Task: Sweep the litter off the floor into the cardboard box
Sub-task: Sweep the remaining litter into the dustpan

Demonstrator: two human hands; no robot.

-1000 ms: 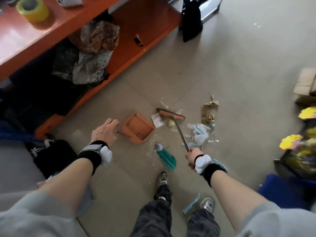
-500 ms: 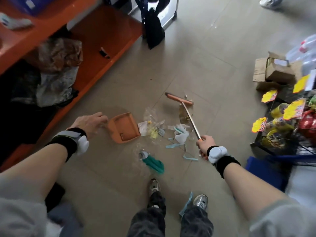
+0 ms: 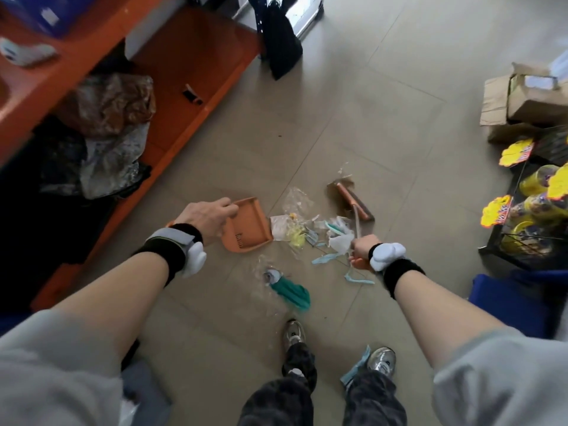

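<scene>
While the left hand clasps the back edge of a flat, ribbed orange plastic dustpan at centre frame, the right hand is clenched around the thin metal handle of a hand brush, its long orange head lying on the smooth grey tiled floor. Between pan and brush sits the litter: crinkled clear film, white paper scraps and pale blue strips, with a teal wrapper lower down. At the upper right edge stands the creased, open-flapped cardboard box, well apart.
</scene>
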